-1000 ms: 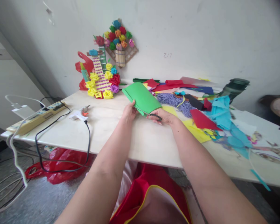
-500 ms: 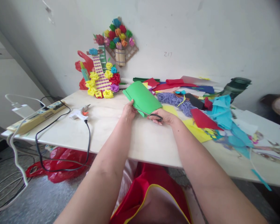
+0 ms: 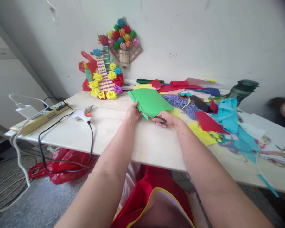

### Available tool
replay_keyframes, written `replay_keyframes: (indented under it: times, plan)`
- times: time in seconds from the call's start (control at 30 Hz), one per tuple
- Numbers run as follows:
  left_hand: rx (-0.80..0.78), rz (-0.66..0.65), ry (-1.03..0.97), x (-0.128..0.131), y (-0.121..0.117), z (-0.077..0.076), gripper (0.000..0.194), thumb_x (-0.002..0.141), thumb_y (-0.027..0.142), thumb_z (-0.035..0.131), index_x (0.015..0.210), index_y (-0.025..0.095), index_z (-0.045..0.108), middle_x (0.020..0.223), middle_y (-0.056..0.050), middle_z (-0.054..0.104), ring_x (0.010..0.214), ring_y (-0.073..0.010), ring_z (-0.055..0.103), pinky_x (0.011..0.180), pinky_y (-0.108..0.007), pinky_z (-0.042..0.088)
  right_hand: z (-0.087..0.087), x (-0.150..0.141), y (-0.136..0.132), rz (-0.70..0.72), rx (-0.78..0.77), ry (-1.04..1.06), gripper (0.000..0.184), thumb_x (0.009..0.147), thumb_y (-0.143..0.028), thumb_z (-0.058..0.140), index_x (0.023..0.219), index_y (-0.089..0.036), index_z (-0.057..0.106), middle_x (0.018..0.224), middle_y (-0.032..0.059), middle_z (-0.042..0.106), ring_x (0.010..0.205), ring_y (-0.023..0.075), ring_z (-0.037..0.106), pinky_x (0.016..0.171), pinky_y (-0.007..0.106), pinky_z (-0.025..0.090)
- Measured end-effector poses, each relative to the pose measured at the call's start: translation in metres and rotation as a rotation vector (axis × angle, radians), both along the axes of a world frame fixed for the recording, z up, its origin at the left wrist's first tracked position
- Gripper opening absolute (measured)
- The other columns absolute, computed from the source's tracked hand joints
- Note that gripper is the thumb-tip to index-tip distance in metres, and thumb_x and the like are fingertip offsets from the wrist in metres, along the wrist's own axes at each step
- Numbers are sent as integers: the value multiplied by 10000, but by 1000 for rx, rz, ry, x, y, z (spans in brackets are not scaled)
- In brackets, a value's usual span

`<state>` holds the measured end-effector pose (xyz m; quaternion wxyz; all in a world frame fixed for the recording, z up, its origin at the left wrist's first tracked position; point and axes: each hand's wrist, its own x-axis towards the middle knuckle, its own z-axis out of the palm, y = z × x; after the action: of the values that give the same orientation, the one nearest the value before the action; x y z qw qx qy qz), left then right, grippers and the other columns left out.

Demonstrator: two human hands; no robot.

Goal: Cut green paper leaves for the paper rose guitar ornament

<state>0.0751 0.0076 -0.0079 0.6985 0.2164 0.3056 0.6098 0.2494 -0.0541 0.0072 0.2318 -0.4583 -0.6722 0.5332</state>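
Note:
My left hand (image 3: 133, 113) pinches the left edge of a sheet of green paper (image 3: 154, 100), with the thumb on top. A narrow strip or fold runs along that edge. My right hand (image 3: 165, 119) is closed around the dark handles of a pair of scissors (image 3: 159, 118). The blades point left toward my left hand and lie at the paper's near edge, where a small corner hangs down. The sheet is held just above the table and tilts away from me. My fingers partly hide how far the blades reach into the paper.
A glue gun (image 3: 82, 114) and a power strip (image 3: 41, 117) with cords lie on the left. Paper-flower crafts (image 3: 106, 82) stand at the back. Purple shredded paper (image 3: 181, 103), a red paper piece (image 3: 210, 123), blue crepe paper (image 3: 228, 110) and a dark bottle (image 3: 243, 90) are on the right.
The green sheet has tipped flatter, its far edge dropping and its right side spreading farther right. Both hands keep their grips. The whole view has shifted slightly.

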Motion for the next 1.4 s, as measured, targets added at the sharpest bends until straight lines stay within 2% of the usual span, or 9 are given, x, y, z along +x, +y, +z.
replay_keyframes:
  times: [0.13, 0.6, 1.03, 1.4]
  plan:
    - [-1, -11, -19, -1, -1, 1, 315, 841, 231, 476, 1116, 104, 561, 845, -88, 695, 745, -188, 655, 772, -341, 507, -2, 0, 2, 18, 13, 1, 312, 685, -362, 676, 773, -67, 624, 414, -48, 491, 288, 16, 314, 304, 179, 188]
    - [31, 34, -32, -2, 5, -5, 273, 831, 231, 495, 1062, 116, 583, 808, -77, 692, 703, -177, 651, 726, -319, 520, -4, 1, 7, -8, 41, 4, 283, 659, -333, 699, 750, -76, 621, 402, -51, 481, 281, 12, 302, 290, 166, 193]
    - [55, 48, -23, -1, 4, -3, 268, 838, 249, 493, 1053, 120, 587, 822, -74, 694, 732, -183, 655, 742, -332, 525, -4, 2, 8, -34, 79, -27, 306, 641, -366, 726, 728, -89, 629, 418, -45, 491, 287, 20, 337, 281, 168, 231]
    - [43, 46, -32, 1, -1, 0, 286, 843, 271, 497, 1078, 131, 580, 875, -85, 694, 793, -190, 655, 764, -332, 518, -1, 0, 5, -54, 105, -36, 359, 572, -403, 766, 688, -96, 620, 405, -50, 481, 285, 22, 338, 280, 174, 246]
